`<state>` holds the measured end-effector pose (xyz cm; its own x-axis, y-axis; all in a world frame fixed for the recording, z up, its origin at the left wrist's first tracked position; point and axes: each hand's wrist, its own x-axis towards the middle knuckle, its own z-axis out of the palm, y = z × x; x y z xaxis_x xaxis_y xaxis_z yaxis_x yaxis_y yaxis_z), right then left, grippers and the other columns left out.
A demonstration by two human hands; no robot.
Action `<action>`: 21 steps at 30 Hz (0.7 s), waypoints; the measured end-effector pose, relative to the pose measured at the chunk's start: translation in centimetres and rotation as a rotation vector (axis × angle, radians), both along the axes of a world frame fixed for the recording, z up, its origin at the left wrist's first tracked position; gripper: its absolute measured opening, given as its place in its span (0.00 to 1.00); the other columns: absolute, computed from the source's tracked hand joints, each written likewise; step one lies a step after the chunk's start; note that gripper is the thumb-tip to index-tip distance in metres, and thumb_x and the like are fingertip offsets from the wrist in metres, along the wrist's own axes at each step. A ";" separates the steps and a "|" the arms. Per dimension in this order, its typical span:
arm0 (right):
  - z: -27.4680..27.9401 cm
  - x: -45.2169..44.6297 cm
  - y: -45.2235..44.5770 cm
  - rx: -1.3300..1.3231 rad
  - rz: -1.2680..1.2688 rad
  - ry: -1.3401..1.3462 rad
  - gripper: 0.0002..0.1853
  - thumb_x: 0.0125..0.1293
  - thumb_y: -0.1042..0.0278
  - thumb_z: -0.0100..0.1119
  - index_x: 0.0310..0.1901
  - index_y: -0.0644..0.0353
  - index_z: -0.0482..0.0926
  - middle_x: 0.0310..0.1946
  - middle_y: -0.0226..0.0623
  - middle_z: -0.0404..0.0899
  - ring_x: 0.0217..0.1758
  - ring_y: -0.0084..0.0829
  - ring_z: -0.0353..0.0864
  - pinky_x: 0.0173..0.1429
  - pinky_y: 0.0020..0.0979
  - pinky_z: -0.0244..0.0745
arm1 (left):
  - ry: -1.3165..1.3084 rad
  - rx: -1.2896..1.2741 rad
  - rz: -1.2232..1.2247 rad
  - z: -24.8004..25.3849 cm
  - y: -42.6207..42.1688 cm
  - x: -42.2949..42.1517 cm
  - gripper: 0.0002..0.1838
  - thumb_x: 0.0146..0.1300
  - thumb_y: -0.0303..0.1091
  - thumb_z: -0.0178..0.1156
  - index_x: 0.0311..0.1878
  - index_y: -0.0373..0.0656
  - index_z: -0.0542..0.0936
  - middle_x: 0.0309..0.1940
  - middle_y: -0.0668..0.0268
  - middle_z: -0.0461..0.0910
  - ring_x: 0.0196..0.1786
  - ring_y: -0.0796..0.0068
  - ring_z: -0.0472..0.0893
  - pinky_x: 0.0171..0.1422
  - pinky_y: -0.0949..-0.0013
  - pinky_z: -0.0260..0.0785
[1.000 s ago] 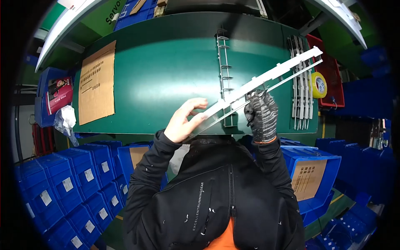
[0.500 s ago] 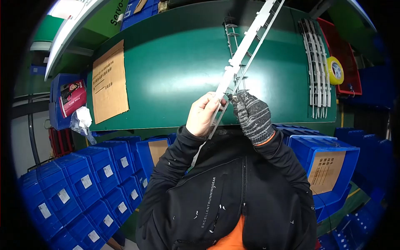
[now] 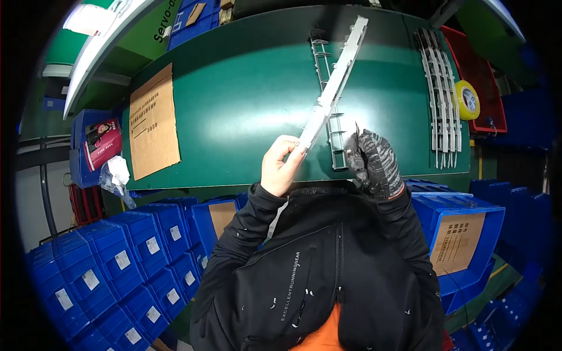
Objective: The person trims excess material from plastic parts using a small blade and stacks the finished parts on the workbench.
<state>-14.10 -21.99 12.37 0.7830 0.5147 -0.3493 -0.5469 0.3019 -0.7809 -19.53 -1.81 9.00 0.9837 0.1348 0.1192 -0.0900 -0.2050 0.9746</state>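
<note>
My bare left hand (image 3: 281, 166) grips the lower end of a long white slotted plastic strip (image 3: 332, 88), which slants up and away over the table. Beneath it on the green tabletop lies a ladder-like grey strip (image 3: 336, 140) with dark curved crosspieces. My right hand (image 3: 377, 164), in a dark grey striped knit glove, is closed to the right of both strips, apart from the white one. A thin dark pointed piece (image 3: 357, 130) sticks up from its fingers; its kind is too small and blurred to make out.
Several similar strips (image 3: 442, 96) lie side by side at the table's right, near a yellow tape roll (image 3: 467, 99) and a red crate (image 3: 483, 88). Flat cardboard (image 3: 154, 120) lies at the left. Blue bins (image 3: 140, 240) stand stacked below the near edge.
My right hand has moved right and slightly toward me, away from the white strip. The strip's far end has come lower and nearer, still in my left hand.
</note>
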 end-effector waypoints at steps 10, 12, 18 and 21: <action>1.1 -0.5 2.0 -0.160 -0.198 -0.046 0.10 0.61 0.63 0.55 0.37 0.61 0.75 0.16 0.24 0.68 0.14 0.14 0.62 0.16 0.17 0.54 | 0.249 -0.545 -0.301 0.8 -0.1 -0.5 0.11 0.62 0.36 0.52 0.31 0.36 0.73 0.33 0.65 0.73 0.38 0.78 0.71 0.46 0.74 0.61; 0.6 -0.5 2.1 -0.148 -0.208 -0.047 0.10 0.60 0.64 0.55 0.38 0.62 0.74 0.16 0.24 0.68 0.13 0.14 0.62 0.16 0.16 0.55 | 0.246 -0.560 -0.302 1.3 -0.3 -0.5 0.11 0.62 0.35 0.52 0.30 0.36 0.73 0.33 0.65 0.73 0.38 0.78 0.71 0.45 0.74 0.61; 0.0 -0.6 2.8 -0.047 -0.277 -0.132 0.12 0.61 0.65 0.54 0.41 0.64 0.72 0.14 0.22 0.65 0.12 0.12 0.58 0.16 0.16 0.51 | 0.055 -0.171 -0.239 2.2 -0.1 -0.8 0.07 0.56 0.29 0.56 0.27 0.34 0.74 0.30 0.61 0.73 0.34 0.73 0.72 0.41 0.73 0.65; 0.4 -0.7 3.1 -0.062 -0.282 -0.132 0.13 0.60 0.63 0.54 0.41 0.64 0.72 0.14 0.23 0.65 0.11 0.13 0.58 0.15 0.16 0.51 | -0.088 -0.021 -0.214 2.1 -0.1 -0.9 0.05 0.53 0.27 0.58 0.28 0.36 0.75 0.30 0.61 0.74 0.35 0.69 0.73 0.40 0.71 0.65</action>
